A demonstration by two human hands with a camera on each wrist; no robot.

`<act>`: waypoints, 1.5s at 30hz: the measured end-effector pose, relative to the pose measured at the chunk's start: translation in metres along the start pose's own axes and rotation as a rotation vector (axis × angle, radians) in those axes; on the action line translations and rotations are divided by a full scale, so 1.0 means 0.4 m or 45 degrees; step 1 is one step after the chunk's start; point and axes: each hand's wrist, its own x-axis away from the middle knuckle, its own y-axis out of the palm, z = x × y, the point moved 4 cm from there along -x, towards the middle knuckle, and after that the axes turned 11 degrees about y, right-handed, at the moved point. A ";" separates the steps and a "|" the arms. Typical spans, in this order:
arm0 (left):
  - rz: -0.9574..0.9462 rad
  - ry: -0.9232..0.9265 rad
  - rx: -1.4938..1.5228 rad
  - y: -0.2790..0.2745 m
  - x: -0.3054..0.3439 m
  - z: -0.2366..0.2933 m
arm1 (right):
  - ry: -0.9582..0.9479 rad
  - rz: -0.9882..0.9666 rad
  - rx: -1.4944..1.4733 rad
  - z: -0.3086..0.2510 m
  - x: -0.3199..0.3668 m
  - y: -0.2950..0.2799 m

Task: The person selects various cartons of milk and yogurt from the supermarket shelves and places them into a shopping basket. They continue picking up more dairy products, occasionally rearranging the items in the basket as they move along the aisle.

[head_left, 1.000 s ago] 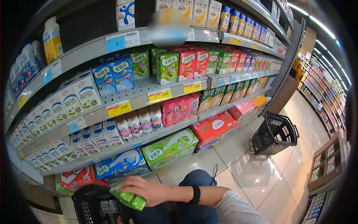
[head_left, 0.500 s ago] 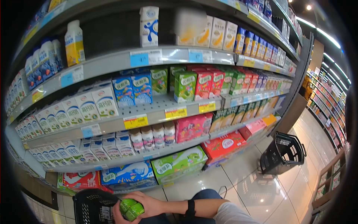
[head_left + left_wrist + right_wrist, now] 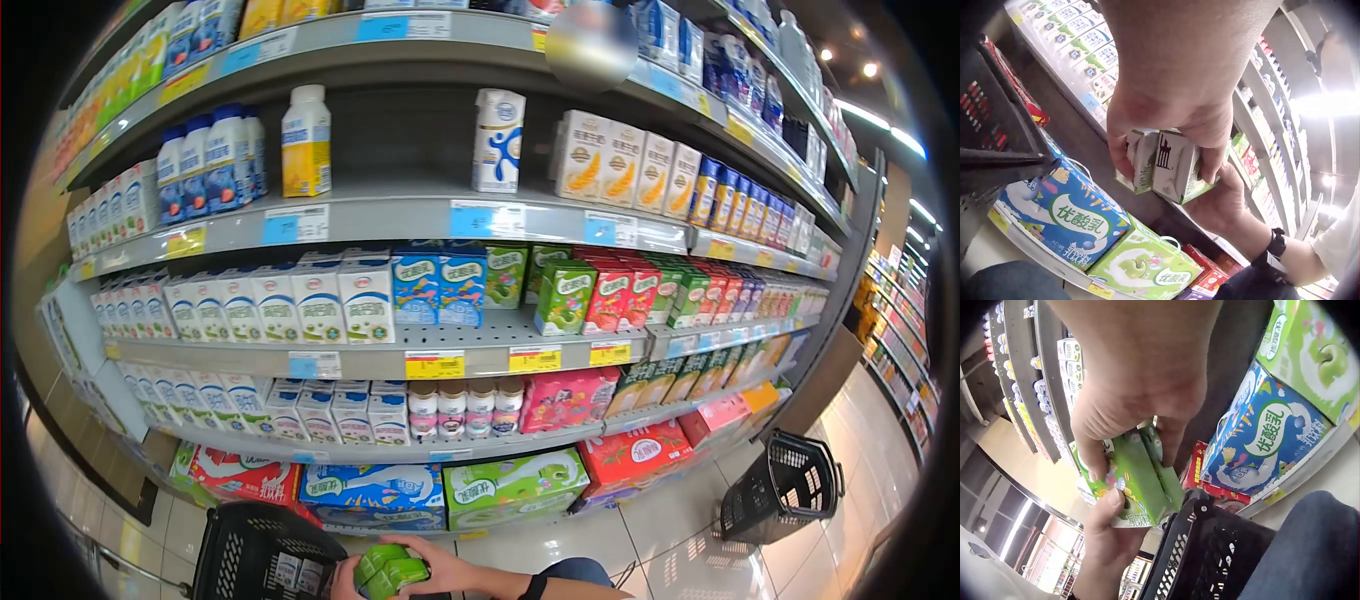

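Observation:
Two green drink cartons (image 3: 392, 572), side by side, are held between both hands low in the head view. My left hand (image 3: 1172, 119) grips them from one side, its thumb and fingers around their white printed ends in the left wrist view. From the other side my right hand (image 3: 1141, 403) grips the same cartons, fingers spread over their green faces. The left thumb shows against the lower carton face in the right wrist view. Just left of the hands stands a black shopping basket (image 3: 225, 550) with a few small white-topped packs (image 3: 290, 572) inside.
Shelves of milk cartons (image 3: 300, 300) and bottles (image 3: 306, 140) rise in front. Boxed drink packs, blue (image 3: 370, 497) and green (image 3: 515, 488), line the bottom. A second black basket (image 3: 780, 490) stands on the tiled floor at right. My knee (image 3: 1310, 550) is close below the hands.
One second ago the right hand held the cartons tilted by the basket, the left hand mostly hidden. Now both hands hold them upright together. The head view has tilted up and turned left.

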 end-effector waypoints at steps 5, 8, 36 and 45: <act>0.050 0.041 -0.058 -0.018 -0.011 0.020 | -0.013 -0.034 -0.012 -0.012 -0.010 -0.016; 0.088 0.018 -0.028 -0.031 -0.014 0.025 | 0.057 -0.133 -0.198 -0.017 -0.020 -0.020; -0.225 -0.021 -0.389 -0.049 -0.059 0.129 | 0.455 -0.038 -0.363 0.195 -0.044 0.011; -0.159 -0.085 -0.591 -0.001 -0.080 0.142 | 0.537 0.139 -0.449 0.204 -0.058 0.026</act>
